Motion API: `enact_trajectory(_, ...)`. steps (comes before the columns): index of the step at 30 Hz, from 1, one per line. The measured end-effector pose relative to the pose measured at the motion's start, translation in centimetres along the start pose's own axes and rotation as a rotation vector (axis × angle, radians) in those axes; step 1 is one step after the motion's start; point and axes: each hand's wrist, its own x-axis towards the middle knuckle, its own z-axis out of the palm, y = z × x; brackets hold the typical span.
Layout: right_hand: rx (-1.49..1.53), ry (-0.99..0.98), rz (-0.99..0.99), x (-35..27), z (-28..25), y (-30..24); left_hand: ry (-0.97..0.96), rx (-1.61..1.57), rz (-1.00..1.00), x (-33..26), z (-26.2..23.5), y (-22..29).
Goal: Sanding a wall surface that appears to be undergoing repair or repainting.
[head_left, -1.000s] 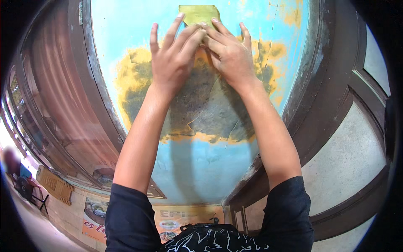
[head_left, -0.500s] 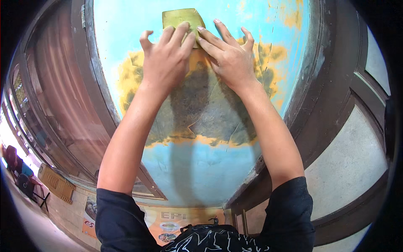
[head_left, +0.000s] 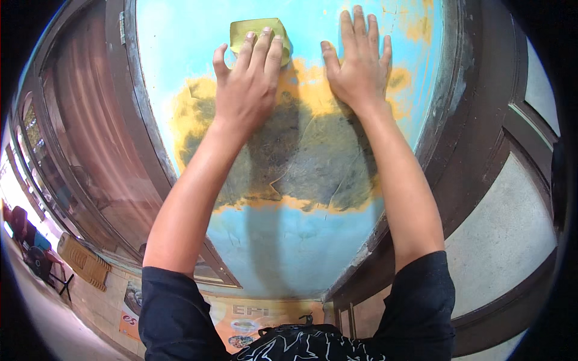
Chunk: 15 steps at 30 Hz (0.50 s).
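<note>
Left hand (head_left: 248,93) over yellow sheet (head_left: 241,27); thumb hidden, cannot tell if gripping; right hand (head_left: 360,75) spread open, palm unseen.

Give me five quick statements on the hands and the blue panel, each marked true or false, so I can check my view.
1. The left hand has fingertips on the yellow-green sheet. True.
2. The right hand is on the sheet too. False: it is apart from the sheet, fingers extended.
3. The dark patch is edged with orange-yellow. True.
4. The sheet lies below the dark patch in the picture. False: it is above it.
5. The blue panel shows only one colour. False: blue, orange-yellow and dark areas all show.
</note>
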Motion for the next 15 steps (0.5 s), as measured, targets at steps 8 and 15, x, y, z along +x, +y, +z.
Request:
enact_trajectory(8,0.080,0.359,-0.150,-0.8,5.2,4.2,0.029,-0.101,-0.155,0.7,2.0,3.0)
enact_trajectory(15,0.029,0.004,0.021,-1.6,2.5,3.9,0.022,-0.215,-0.174,0.4,4.9,2.7)
